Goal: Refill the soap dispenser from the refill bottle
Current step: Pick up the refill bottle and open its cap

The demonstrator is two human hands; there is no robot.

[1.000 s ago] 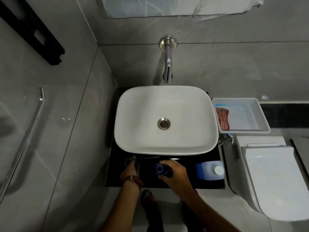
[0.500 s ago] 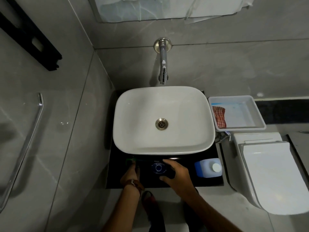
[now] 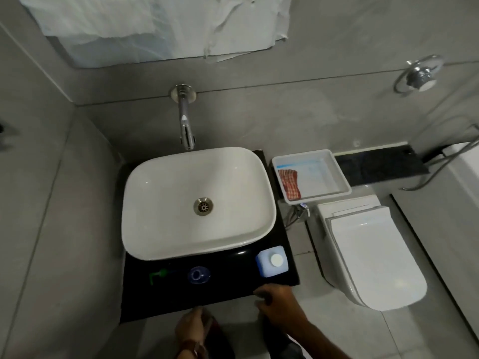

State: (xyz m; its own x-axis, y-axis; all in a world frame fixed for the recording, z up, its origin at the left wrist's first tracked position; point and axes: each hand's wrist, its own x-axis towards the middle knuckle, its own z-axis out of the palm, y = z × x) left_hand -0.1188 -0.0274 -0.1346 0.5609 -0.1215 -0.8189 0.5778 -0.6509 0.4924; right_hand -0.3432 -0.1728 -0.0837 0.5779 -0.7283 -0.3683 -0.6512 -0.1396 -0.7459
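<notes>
The blue soap dispenser bottle [image 3: 198, 275] stands uncapped on the black counter [image 3: 233, 286] in front of the basin, its round mouth facing up. Its green pump head [image 3: 158, 275] lies on the counter just left of it. The pale blue refill bottle [image 3: 272, 260] with a white cap stands at the counter's right end. My right hand [image 3: 278, 297] hovers at the counter's front edge below the refill bottle, fingers loosely curled, holding nothing. My left hand [image 3: 190, 323] hangs below the counter edge, holding nothing.
A white basin [image 3: 155, 216] fills the counter's back, with a wall tap [image 3: 186, 125] above it. Right of it sits a white tray [image 3: 339, 177] with a red checked cloth [image 3: 289, 183]. A toilet [image 3: 368, 255] stands further right.
Both hands have let go and drawn back from the counter. The right hand left the dispenser bottle and moved right toward the refill bottle. The left hand released the pump head. The camera tilted up.
</notes>
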